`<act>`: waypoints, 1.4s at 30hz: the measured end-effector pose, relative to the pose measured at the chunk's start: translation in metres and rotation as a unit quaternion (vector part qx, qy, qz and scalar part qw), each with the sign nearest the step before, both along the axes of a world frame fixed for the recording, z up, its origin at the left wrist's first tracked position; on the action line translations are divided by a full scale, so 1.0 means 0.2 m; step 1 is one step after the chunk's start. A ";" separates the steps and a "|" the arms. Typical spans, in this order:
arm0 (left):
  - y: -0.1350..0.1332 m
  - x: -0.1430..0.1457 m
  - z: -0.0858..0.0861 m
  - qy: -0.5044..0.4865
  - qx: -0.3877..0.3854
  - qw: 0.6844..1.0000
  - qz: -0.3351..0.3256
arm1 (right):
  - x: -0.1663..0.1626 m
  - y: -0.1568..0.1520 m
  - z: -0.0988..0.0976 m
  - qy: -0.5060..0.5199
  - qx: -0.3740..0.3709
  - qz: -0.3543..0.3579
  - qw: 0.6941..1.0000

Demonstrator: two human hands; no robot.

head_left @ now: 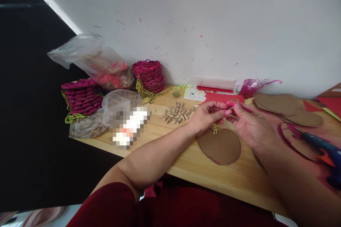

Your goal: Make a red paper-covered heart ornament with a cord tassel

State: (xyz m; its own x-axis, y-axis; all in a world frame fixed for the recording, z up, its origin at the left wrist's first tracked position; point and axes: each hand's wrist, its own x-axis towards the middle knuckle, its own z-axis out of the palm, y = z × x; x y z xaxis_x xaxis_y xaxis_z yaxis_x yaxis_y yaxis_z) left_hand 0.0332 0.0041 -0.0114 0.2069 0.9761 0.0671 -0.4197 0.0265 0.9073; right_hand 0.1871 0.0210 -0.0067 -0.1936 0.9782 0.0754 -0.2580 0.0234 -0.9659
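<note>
My left hand (209,115) and my right hand (249,124) meet fingertip to fingertip above the table. Both are closed in a pinch around something small and thin, mostly hidden by the fingers; its kind I cannot make out. Pink stains mark the fingertips. Just below lies a rounded brown cardboard piece (220,149) with a dark pink edge. A bit of yellow-green yarn (215,129) shows at its top edge, under my left hand. Left of my hands, a cluster of peanut-like shells (177,112) is spread on the wood.
Two woven magenta baskets (149,76) with yellow-green yarn stand at the left, beside plastic bags (114,67). Red paper (221,97), a pink cup (250,87) and stacked cardboard shapes (285,106) lie along the wall. A blue glue gun (319,145) rests at the right.
</note>
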 end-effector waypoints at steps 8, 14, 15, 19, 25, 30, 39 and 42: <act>0.01 -0.04 0.00 0.187 0.135 0.972 0.054 | 0.02 0.01 0.04 0.017 0.069 -0.004 0.997; 0.03 -0.06 -0.02 0.270 0.158 0.947 0.076 | 0.03 -0.01 0.11 0.049 0.132 -0.055 0.989; 0.03 -0.06 -0.03 0.278 0.138 0.946 0.091 | 0.03 0.00 0.13 0.068 0.153 -0.084 0.982; 0.04 -0.04 -0.03 0.190 -0.007 0.979 0.073 | 0.05 0.00 0.15 0.111 0.228 -0.158 0.954; 0.01 -0.03 0.02 -0.012 -0.165 0.980 -0.109 | 0.02 -0.05 0.09 -0.124 0.267 -0.054 0.954; 0.04 -0.05 0.01 -0.098 -0.220 0.966 -0.094 | 0.01 -0.06 0.06 -0.241 0.372 -0.001 0.896; 0.04 -0.06 0.01 -0.145 -0.200 0.963 -0.110 | 0.03 -0.04 0.03 -0.318 0.424 0.029 0.848; 0.04 -0.07 0.02 -0.155 -0.206 0.961 -0.096 | 0.02 -0.04 0.02 -0.327 0.421 0.041 0.845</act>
State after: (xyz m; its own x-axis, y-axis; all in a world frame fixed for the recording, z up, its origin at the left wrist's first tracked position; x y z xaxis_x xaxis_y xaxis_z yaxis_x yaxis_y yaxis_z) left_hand 0.0197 0.0115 -0.0071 0.4180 0.8788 -0.2302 -0.6196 0.4611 0.6351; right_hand 0.1915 0.0122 -0.0031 -0.5277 0.6122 0.5888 0.2900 0.7814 -0.5525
